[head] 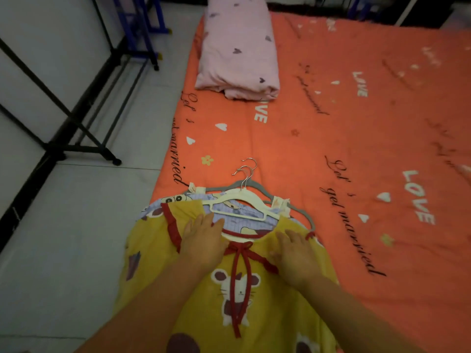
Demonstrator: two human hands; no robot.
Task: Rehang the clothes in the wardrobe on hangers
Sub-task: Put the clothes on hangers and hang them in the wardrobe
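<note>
A yellow garment [224,296] with red trim, a red bow and mouse prints lies flat at the near left corner of the bed. A white hanger [238,200] sits in its neckline, its metal hook pointing away from me. Under it lies a pale blue printed garment [237,208] on a grey hanger [295,208]. My left hand [204,240] rests flat on the yellow garment's left shoulder, fingers spread. My right hand [295,256] presses flat on its right shoulder. Neither hand grips anything.
The bed is covered by an orange sheet [344,128] printed with LOVE. A folded pink blanket [239,52] lies at its far end. On the tiled floor [76,225] to the left stand a black metal rack [76,128] and a blue frame [142,29].
</note>
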